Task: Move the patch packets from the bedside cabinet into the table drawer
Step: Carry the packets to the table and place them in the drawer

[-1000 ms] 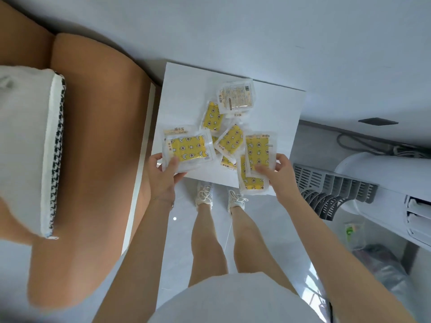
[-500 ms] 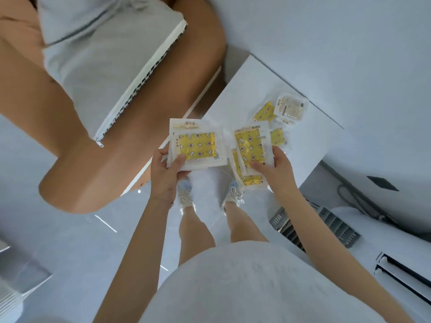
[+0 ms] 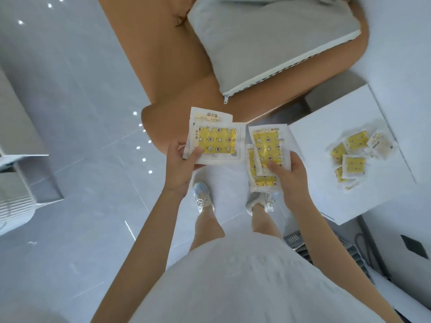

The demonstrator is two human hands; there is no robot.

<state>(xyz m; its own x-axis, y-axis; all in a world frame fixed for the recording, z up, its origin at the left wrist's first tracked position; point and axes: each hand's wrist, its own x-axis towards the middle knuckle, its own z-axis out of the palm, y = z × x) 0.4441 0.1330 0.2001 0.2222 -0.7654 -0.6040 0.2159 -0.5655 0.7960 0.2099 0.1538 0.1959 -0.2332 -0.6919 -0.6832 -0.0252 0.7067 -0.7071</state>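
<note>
- At frame centre, above the floor (image 3: 70, 141): left grip (image 3: 180, 167) pinches the left packets (image 3: 217, 141), at least two stacked, thumb on top.
- Beside it: right grip (image 3: 289, 177) holds the right packets (image 3: 268, 148), a fanned stack of two or three under the thumb.
- Right of frame: a pile (image 3: 354, 157) of packets lies on the counter (image 3: 326, 201), well apart from both grips. Drawer not in view.
- Risk: the lowest right packet juts out below the thumb and could slide free onto the floor. Likely causes are slick film and a hold at one end only.
- Risk: both grips are full, so opening a drawer would mean shifting a stack, which could spill.
- Look: flat white-edged film sachets, each showing a yellow pad printed with stars and moons. One in the pile shows pale, with no yellow visible. Probably light and floppy.
</note>
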